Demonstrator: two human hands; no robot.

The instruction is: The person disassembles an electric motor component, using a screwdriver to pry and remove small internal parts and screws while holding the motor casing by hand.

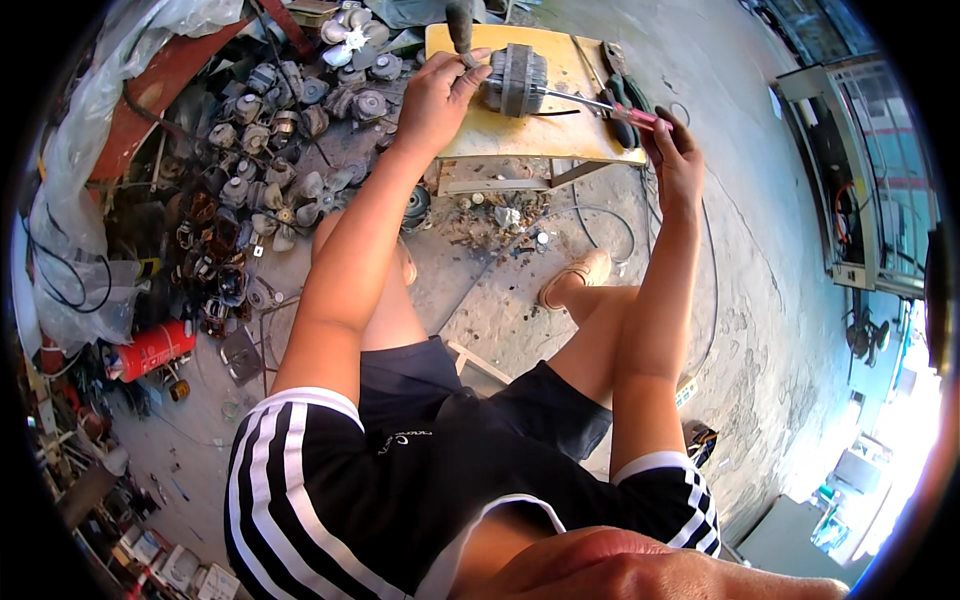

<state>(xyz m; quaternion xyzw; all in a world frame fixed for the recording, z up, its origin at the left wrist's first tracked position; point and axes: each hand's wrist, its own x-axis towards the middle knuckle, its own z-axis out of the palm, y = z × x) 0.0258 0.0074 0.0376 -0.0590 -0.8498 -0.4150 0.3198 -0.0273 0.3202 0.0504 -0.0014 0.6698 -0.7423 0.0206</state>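
Note:
A grey finned electric motor (518, 80) lies on a small yellow-topped table (465, 140). At its left end, my left hand (440, 95) is closed on a tool with a thick dark handle (459, 25) that stands up from the fingers. The working end of that tool is hidden by the hand. My right hand (676, 160) grips a screwdriver with a clear reddish handle (640, 118). Its long shaft points left, with the tip at the motor's right end. Black-handled pliers (622, 95) lie near the table's right edge, beneath the screwdriver.
Many used motors and fan parts (250, 130) are heaped on the floor to the left. A red cylinder (155, 350) lies beyond my left elbow. Cable (610, 250) loops over the floor under the table. At the far right stands a glass-fronted cabinet (850, 170).

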